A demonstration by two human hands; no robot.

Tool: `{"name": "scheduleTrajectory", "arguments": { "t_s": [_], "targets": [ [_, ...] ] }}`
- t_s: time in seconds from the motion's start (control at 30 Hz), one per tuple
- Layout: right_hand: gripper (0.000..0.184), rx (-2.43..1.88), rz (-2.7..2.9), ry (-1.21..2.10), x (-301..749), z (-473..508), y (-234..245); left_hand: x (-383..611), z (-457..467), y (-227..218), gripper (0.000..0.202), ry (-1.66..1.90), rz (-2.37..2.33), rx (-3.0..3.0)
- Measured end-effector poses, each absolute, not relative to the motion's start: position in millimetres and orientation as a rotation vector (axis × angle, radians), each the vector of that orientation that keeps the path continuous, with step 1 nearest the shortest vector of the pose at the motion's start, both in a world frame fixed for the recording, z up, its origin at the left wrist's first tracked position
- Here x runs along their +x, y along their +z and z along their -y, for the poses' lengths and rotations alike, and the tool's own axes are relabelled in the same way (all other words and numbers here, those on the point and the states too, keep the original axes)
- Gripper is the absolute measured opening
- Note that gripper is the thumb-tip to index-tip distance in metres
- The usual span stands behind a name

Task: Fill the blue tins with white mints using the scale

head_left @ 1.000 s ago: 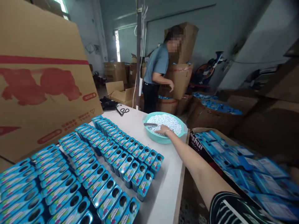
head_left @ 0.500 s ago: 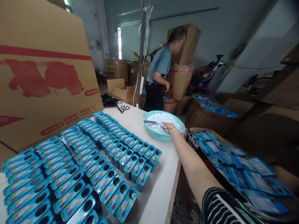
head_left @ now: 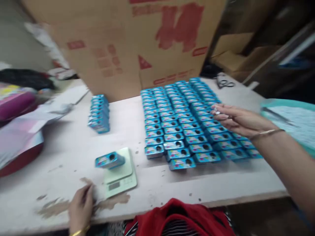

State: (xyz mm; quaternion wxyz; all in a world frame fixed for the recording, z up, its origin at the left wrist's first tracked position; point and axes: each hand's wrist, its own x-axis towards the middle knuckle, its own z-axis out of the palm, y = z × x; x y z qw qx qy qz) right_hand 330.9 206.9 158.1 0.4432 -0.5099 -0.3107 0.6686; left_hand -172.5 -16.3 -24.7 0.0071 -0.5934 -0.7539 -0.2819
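My right hand (head_left: 233,119) is raised over the rows of blue boxes (head_left: 182,126), its fingers pinched around a few small white pellets (head_left: 217,111). Each box has a round dark hole in its top. Resting on the near left of the table, my left hand (head_left: 82,203) is loosely curled, with nothing visible in it. Just beyond it stands a pale green digital scale (head_left: 123,177) with a single blue box (head_left: 109,160) on it. The scale's reading is too blurred to make out. At the right edge, a turquoise basin (head_left: 295,104) holds white pellets and a long dark utensil (head_left: 278,114).
A short row of blue boxes (head_left: 99,113) stands at the back left. Behind everything rises a large cardboard carton (head_left: 118,32). Black-handled scissors (head_left: 225,83) lie at the back right. Plastic bags (head_left: 22,131) and a dark red container (head_left: 22,160) crowd the left side.
The view has swung left and down, bringing the scale and my left hand in. My right hand has left the basin and moved over the boxes, carrying white pellets.
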Motion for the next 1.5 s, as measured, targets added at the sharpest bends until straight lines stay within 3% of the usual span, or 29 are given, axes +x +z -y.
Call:
{"name": "scheduleTrajectory", "arguments": {
  "t_s": [0.17, 0.3, 0.43, 0.67, 0.93, 1.03, 1.2, 1.33, 1.5],
  "targets": [
    [0.017, -1.025, 1.162, 2.143, 154.3, -178.0, 159.4, -173.6, 61.4, -25.8, 0.027, -0.919, 2.326, -1.703],
    [0.004, -0.962, 1.528, 2.197, 60.6, -160.8, 148.3, -165.6, 55.9, -31.1, 0.026, -0.976, 2.346, -1.692],
    [0.003, -0.968, 2.012, 1.928, 23.0, -151.6, 133.6, -167.5, 60.1, -32.2, 0.022, -1.043, 2.351, -1.684],
    [0.012, -0.77, 2.689, 1.076, 18.1, -143.1, 127.0, -166.6, 61.0, -34.5, 0.018, -1.088, 2.33, -1.671],
    [0.018, -0.756, 2.845, 0.953, 21.1, -139.0, 128.2, -162.9, 59.9, -32.4, 0.017, -1.078, 2.328, -1.664],
    [0.016, -0.847, 2.637, 1.165, 24.0, -141.7, 133.6, -161.4, 59.7, -32.8, 0.017, -1.085, 2.344, -1.648],
    [0.019, -1.138, 1.764, 2.104, 42.4, -149.9, 138.1, -159.6, 59.4, -34.3, 0.018, -1.089, 2.379, -1.647],
    [0.015, -1.238, 1.423, 2.214, 60.4, -154.3, 130.0, -158.6, 58.3, -34.3, 0.019, -1.1, 2.404, -1.628],
    [0.014, -1.243, 1.458, 2.226, 62.8, -153.7, 124.1, -158.5, 57.6, -34.5, 0.018, -1.089, 2.417, -1.63]
  ]
}}
